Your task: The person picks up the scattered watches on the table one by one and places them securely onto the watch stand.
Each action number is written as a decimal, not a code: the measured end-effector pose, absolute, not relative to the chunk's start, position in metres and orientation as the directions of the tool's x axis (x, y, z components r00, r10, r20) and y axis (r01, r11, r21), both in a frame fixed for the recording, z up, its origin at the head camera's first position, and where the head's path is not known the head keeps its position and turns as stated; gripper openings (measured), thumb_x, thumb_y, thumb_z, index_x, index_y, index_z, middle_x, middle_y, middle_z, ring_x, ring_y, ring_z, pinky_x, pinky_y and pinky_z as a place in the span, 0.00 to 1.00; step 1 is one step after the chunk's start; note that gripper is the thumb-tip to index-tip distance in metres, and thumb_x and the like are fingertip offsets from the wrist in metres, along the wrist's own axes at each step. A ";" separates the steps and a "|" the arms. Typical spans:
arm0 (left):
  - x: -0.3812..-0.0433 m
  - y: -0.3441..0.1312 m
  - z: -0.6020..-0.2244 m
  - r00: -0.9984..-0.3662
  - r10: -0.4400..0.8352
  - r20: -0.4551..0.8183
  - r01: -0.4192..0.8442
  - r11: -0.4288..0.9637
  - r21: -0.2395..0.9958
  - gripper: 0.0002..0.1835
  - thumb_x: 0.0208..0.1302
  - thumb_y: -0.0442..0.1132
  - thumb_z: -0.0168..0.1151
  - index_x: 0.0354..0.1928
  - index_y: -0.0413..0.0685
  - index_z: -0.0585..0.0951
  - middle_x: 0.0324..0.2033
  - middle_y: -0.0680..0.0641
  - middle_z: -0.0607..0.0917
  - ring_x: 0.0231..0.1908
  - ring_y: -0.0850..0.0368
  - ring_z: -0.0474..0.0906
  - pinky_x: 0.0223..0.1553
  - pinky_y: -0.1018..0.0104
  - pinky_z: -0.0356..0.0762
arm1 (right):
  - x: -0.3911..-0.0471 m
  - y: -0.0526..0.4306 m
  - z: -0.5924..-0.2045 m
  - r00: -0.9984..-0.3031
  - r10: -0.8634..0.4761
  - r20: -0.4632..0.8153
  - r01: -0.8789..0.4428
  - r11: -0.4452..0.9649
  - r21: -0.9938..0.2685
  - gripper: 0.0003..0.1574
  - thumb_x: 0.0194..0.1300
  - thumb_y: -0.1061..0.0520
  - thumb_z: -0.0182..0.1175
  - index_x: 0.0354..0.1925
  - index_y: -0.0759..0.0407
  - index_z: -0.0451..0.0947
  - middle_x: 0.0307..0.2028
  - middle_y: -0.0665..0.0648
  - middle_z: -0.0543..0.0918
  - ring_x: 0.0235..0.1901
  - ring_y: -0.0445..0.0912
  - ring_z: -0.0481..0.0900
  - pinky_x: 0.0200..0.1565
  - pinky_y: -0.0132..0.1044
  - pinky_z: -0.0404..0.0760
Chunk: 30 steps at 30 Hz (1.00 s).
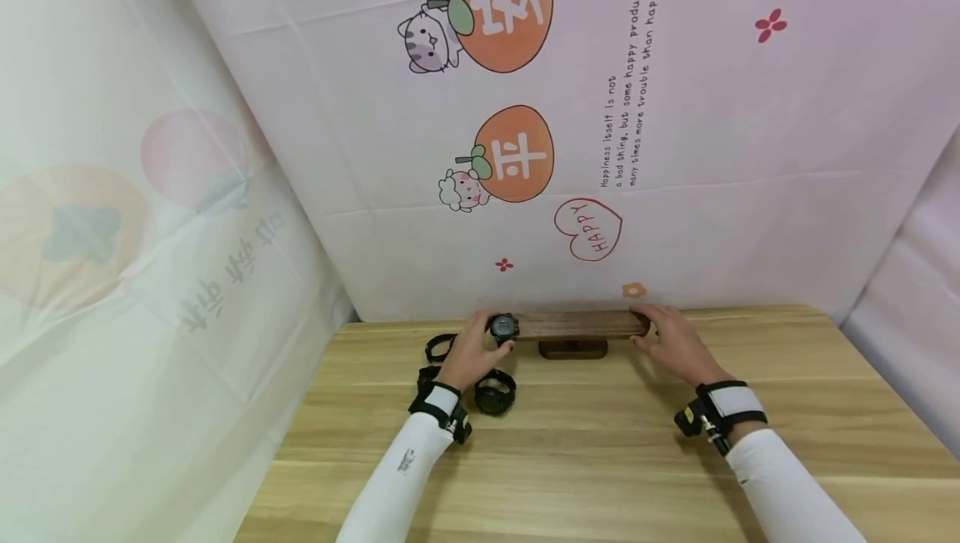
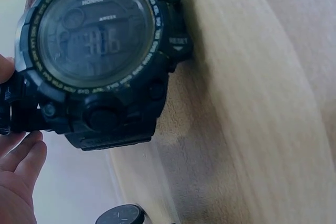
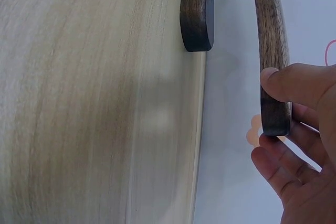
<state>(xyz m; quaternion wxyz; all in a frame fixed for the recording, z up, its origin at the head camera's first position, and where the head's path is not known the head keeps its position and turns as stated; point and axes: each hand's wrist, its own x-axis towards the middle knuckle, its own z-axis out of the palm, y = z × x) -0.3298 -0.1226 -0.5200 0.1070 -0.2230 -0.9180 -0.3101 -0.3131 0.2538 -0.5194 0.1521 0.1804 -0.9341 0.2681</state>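
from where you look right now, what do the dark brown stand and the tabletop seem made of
The dark brown stand looks wooden, with a smooth, low-sheen finish: fine grain runs along its length. The tabletop looks like pale wood or wood-print laminate; its smooth surface and streaky bands fit either.

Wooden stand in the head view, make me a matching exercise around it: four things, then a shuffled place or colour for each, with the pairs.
1. Right hand
2. Stand's base
3. Mounted watch
4. Sleeves

A. white
B. on the table, below the bar
C. gripping the bar's right end
D. at the bar's left end

Pairs: 1-C, 2-B, 3-D, 4-A
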 end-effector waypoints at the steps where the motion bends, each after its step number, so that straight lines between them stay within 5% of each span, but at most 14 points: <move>1: -0.330 -0.122 -0.520 -0.875 0.345 0.339 0.480 0.708 0.519 0.34 0.64 0.53 0.63 0.69 0.53 0.64 0.63 0.50 0.71 0.60 0.57 0.68 0.58 0.57 0.74 | -0.313 0.254 -0.519 -0.888 -0.255 0.383 -0.420 0.791 -0.446 0.36 0.59 0.59 0.67 0.63 0.67 0.69 0.60 0.70 0.72 0.60 0.65 0.64 0.58 0.63 0.67; 30: -0.339 -0.115 -0.526 -0.816 0.371 0.445 0.556 0.713 0.426 0.33 0.63 0.54 0.63 0.67 0.54 0.66 0.61 0.49 0.72 0.60 0.56 0.68 0.59 0.57 0.74 | -0.315 0.254 -0.522 -0.889 -0.251 0.383 -0.415 0.795 -0.442 0.35 0.59 0.58 0.67 0.63 0.66 0.69 0.60 0.69 0.72 0.60 0.65 0.64 0.59 0.63 0.67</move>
